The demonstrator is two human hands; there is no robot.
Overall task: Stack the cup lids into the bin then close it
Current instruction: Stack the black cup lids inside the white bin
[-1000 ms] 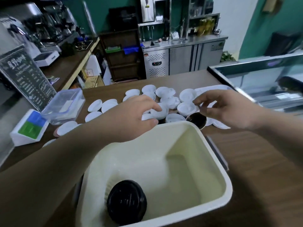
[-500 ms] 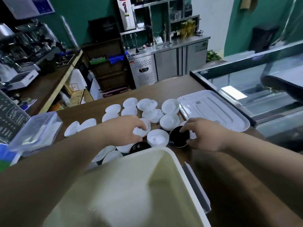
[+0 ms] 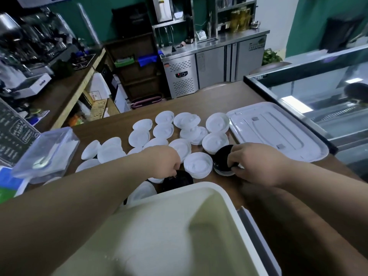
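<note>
Several white cup lids (image 3: 197, 165) lie scattered on the brown counter beyond the cream bin (image 3: 225, 198). My right hand (image 3: 256, 164) curls its fingers round a black lid (image 3: 222, 158) that lies tilted on a white one. My left hand (image 3: 163, 163) reaches down with fingertips on a second black lid (image 3: 179, 181) just behind the bin's far rim. The bin's flat white cover (image 3: 278, 136) lies on the counter to the right.
A clear plastic box (image 3: 45, 152) and a blue-green card stand at the left. A glass display case (image 3: 318, 100) borders the counter on the right. The counter's far edge drops to a floor with shelves and steel fridges.
The view tilted up, hiding the bin's floor. My left hand moved from a white lid down to the near black lid. My right hand closed round the other black lid and tipped it up.
</note>
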